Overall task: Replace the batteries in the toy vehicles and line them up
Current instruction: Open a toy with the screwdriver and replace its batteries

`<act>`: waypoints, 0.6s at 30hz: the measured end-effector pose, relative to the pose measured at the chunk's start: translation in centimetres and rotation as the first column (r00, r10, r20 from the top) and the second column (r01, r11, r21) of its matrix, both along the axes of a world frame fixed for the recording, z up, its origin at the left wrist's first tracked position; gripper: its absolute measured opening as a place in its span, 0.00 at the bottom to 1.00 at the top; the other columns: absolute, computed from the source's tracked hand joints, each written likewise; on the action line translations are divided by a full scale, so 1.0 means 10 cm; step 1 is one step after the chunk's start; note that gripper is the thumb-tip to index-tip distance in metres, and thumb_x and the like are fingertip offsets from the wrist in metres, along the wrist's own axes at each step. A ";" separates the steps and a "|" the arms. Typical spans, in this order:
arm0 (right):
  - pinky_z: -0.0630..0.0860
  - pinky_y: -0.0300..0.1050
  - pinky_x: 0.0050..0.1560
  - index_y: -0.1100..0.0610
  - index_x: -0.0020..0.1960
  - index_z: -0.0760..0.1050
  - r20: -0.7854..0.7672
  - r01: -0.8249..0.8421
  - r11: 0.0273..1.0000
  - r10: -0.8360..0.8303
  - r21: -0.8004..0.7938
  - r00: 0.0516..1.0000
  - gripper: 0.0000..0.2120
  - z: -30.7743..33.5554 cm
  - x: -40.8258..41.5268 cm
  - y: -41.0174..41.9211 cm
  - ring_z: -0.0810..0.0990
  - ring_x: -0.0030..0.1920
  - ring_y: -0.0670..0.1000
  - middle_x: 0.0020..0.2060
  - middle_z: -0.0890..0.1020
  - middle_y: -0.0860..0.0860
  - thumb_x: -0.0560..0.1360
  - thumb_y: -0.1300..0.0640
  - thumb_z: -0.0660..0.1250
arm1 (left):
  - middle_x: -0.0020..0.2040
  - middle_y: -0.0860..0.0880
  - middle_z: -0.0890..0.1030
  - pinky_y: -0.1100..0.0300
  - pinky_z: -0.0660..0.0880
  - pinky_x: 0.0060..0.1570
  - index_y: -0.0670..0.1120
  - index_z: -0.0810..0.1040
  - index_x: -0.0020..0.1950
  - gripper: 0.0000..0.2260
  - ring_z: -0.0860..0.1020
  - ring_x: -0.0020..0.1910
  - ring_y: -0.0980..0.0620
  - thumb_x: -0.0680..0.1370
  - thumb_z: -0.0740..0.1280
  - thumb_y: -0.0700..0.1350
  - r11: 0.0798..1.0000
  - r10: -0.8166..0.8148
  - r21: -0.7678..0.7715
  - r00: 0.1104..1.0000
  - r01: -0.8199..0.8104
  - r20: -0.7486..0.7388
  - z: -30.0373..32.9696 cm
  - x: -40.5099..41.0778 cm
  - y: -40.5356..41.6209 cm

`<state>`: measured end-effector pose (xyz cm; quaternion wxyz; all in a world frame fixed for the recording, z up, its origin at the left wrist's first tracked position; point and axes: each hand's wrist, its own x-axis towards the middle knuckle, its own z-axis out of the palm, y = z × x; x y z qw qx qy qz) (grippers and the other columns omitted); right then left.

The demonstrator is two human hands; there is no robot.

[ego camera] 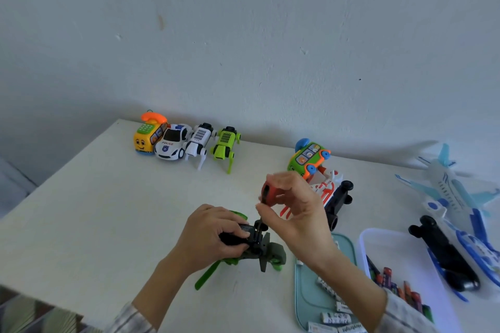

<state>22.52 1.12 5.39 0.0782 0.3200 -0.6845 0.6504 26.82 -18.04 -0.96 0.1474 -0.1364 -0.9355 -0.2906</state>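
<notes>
Your left hand clamps the light, rigid plastic helicopter by its dark belly, clear of its thin rotor blades, while your right hand pinches the red-handled screwdriver above it.

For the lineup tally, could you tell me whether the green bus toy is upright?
Tipped: the green bus toy lies on its side, blue wheels facing sideways.

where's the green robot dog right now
In the head view the green robot dog stands at the back of the table near the wall, last on the right of the lined-up row, just right of the white robot dog.
</notes>
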 end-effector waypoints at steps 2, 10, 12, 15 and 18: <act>0.79 0.47 0.55 0.49 0.53 0.76 0.105 -0.103 0.995 0.102 0.001 0.989 0.22 0.03 0.01 0.06 0.81 0.56 0.52 0.59 0.78 0.50 0.69 0.72 0.70 | 0.45 0.64 0.83 0.69 0.66 0.49 0.58 0.83 0.38 0.08 0.78 0.46 0.68 0.62 0.72 0.57 1.000 0.000 0.004 1.000 0.000 -0.006 0.00 0.00 0.00; 0.81 0.46 0.43 0.46 0.49 0.77 0.085 -0.005 0.996 0.013 -0.090 0.996 0.17 0.04 0.06 0.14 0.83 0.38 0.57 0.38 0.81 0.51 0.66 0.61 0.76 | 0.45 0.63 0.83 0.68 0.66 0.48 0.57 0.83 0.38 0.08 0.78 0.44 0.66 0.62 0.73 0.57 0.999 -0.030 0.023 0.999 0.031 -0.035 0.00 0.01 0.00; 0.80 0.52 0.49 0.49 0.51 0.77 0.165 -0.024 0.996 0.039 -0.091 0.986 0.15 0.07 0.06 0.17 0.83 0.46 0.58 0.43 0.82 0.52 0.67 0.61 0.73 | 0.45 0.62 0.83 0.67 0.67 0.48 0.57 0.84 0.39 0.08 0.78 0.45 0.65 0.62 0.73 0.56 0.999 -0.032 0.021 0.999 0.033 -0.043 -0.01 0.03 0.00; 0.77 0.51 0.60 0.51 0.54 0.79 0.185 -0.144 0.988 0.151 -0.049 0.971 0.18 0.09 0.11 0.16 0.77 0.63 0.55 0.56 0.82 0.49 0.69 0.68 0.71 | 0.46 0.62 0.83 0.65 0.68 0.48 0.58 0.84 0.39 0.08 0.79 0.46 0.65 0.63 0.73 0.56 0.999 -0.031 0.015 0.999 0.032 -0.038 -0.02 0.03 0.00; 0.81 0.52 0.52 0.50 0.52 0.80 0.118 -0.126 0.992 0.124 0.010 0.985 0.19 0.09 0.14 0.09 0.84 0.50 0.55 0.47 0.84 0.51 0.68 0.71 0.72 | 0.45 0.62 0.84 0.63 0.69 0.48 0.58 0.84 0.39 0.07 0.79 0.46 0.65 0.63 0.72 0.57 1.000 -0.027 0.012 0.999 0.027 -0.024 -0.02 0.02 -0.01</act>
